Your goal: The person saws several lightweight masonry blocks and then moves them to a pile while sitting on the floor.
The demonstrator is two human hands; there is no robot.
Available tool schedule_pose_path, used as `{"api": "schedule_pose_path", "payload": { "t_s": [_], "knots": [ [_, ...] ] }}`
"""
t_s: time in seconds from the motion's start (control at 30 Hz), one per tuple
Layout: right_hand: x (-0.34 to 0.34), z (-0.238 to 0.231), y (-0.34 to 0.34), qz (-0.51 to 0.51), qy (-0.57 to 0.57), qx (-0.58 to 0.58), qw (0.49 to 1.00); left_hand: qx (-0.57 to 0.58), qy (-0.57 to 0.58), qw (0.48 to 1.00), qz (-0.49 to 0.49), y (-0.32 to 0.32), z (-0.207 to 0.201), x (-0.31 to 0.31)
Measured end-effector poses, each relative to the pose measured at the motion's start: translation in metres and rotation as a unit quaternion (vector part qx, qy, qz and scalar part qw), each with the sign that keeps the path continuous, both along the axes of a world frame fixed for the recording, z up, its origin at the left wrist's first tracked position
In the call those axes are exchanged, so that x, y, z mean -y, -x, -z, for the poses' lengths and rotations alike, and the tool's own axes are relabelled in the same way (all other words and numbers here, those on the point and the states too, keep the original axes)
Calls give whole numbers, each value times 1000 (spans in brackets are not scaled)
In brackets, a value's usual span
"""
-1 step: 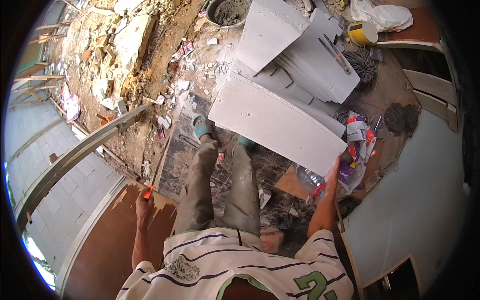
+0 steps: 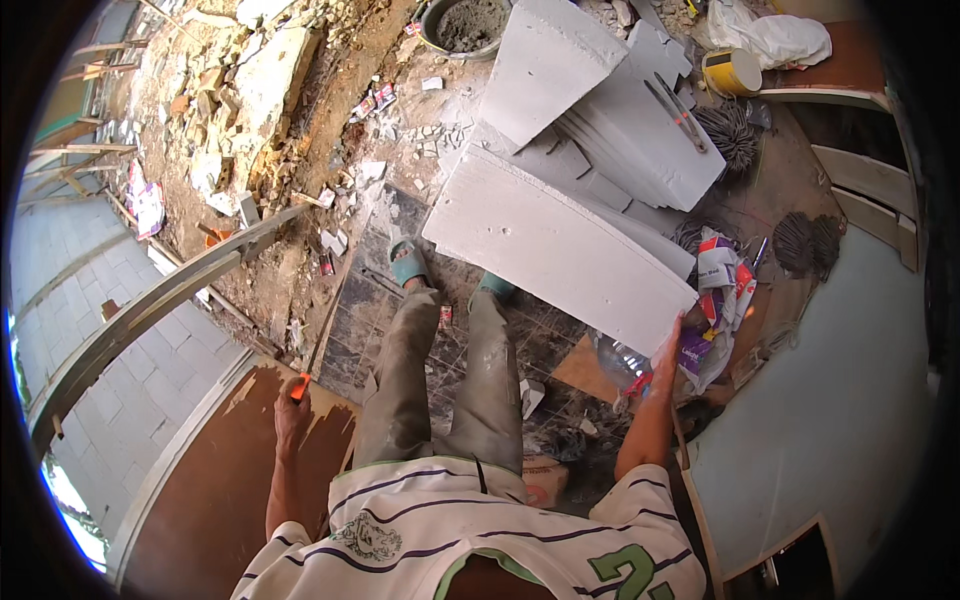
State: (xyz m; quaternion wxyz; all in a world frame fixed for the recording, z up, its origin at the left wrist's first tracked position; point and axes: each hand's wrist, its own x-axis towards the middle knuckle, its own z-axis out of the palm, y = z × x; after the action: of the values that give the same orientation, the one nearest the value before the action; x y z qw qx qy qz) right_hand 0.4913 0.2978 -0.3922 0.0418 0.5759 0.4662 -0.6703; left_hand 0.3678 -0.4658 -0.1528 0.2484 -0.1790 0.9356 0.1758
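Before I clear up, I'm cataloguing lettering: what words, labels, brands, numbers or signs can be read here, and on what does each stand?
I won't copy out wording; here is where it stands.
Crumpled purple, red and white bag: bold lettering, partly creased.
Striped shirt: large green numbering, partly cut off.
Cardboard box: reddish print, too small to read.
White-and-purple packaging by the rubble: too small to read.

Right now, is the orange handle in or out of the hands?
In: the left hand is closed around the orange handle, its bright end showing above the fist.
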Motion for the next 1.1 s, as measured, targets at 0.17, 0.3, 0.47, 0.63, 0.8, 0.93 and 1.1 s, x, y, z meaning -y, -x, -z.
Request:
{"api": "schedule_pose_path", "payload": {
  "t_s": [0.17, 0.3, 0.47, 0.63, 0.8, 0.93, 1.1],
  "knots": [
    [64, -17, -24, 79, 53, -7, 995, 66, 30, 995, -64, -38, 4, -12],
    [97, -16, -49, 98, 177, -48, 978, 45, 15, 994, -100, -62, 9, -5],
    [108, -18, -70, 70, 150, 28, 986, 106, -38, 980, -165, -23, -19, -47],
    [102, -59, -76, 78, 114, 19, 990, 35, -29, 988, -148, -53, -12, -29],
    [101, -113, -53, 103, 79, -26, 991, 36, -49, 974, -219, -78, -7, -23],
    [126, -161, -27, 124, 78, -35, 989, 17, -23, 970, -240, -106, -9, -13],
    [170, -213, -12, 36, 33, -112, 992, -5, -12, 963, -269, -160, -1, 18]
  ]
}}
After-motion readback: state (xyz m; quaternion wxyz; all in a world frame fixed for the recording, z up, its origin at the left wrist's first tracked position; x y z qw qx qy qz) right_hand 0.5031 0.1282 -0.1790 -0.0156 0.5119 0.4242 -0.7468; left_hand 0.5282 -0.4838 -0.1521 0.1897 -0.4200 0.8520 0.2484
